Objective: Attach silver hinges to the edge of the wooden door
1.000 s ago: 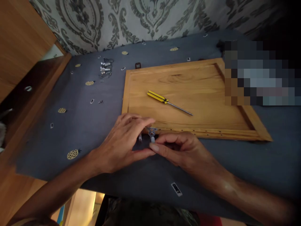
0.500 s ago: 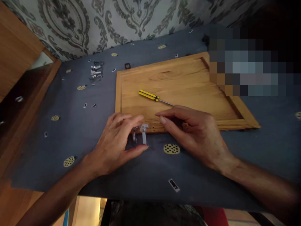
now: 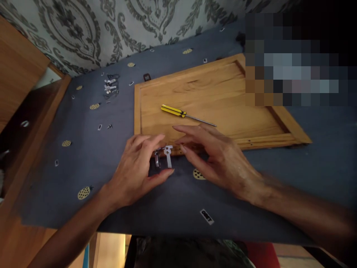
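Note:
My left hand [image 3: 138,167] is cupped around a small metal hinge [image 3: 164,156] that lies against the near edge of a wooden cabinet door [image 3: 212,93]; its thumb and fingers pinch the hinge from both sides. Just right of the hinge hovers my right hand [image 3: 220,160], fingers stretched out and apart over the door's near edge, holding nothing. A yellow-and-black screwdriver [image 3: 181,112] lies on the door panel, a little beyond my right fingertips.
The door rests on a dark blue cloth [image 3: 83,149] with yellow patterned spots. A pile of metal hinge parts and screws [image 3: 111,85] sits at the far left, and a loose screw [image 3: 109,127] lies nearer. Wooden furniture [image 3: 19,67] stands left; patterned wallpaper behind.
My right hand let go of the hinge, lifted away toward the door panel, then spread open beside it. The left hand stayed on the hinge. The view shifted slightly.

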`<control>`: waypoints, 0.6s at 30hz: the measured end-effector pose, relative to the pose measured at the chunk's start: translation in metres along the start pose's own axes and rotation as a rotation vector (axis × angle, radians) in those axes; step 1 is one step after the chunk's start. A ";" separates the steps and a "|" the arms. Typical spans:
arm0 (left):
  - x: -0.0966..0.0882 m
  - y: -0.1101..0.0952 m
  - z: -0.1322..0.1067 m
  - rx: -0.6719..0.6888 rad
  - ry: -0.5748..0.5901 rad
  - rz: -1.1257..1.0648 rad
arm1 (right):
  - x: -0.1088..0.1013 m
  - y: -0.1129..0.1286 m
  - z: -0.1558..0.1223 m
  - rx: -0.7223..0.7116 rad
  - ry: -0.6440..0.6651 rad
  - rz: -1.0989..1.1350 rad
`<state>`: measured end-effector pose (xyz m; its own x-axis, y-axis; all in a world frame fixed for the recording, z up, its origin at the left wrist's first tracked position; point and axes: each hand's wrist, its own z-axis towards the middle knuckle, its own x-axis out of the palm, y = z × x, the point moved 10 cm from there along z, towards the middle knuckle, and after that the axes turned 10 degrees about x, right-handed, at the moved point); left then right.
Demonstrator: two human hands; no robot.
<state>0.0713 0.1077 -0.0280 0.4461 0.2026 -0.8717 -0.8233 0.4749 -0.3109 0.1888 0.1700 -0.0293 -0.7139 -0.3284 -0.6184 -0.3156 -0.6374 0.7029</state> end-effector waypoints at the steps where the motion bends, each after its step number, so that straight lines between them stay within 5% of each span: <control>1: 0.000 0.000 0.000 0.004 0.001 0.008 | 0.001 0.000 0.000 -0.007 0.007 -0.013; 18: 0.006 -0.004 -0.002 0.057 0.033 0.052 | 0.014 -0.001 -0.003 -0.034 0.089 -0.029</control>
<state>0.0767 0.1057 -0.0331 0.3911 0.2003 -0.8983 -0.8232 0.5126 -0.2441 0.1809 0.1642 -0.0394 -0.6457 -0.3690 -0.6685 -0.3133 -0.6704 0.6726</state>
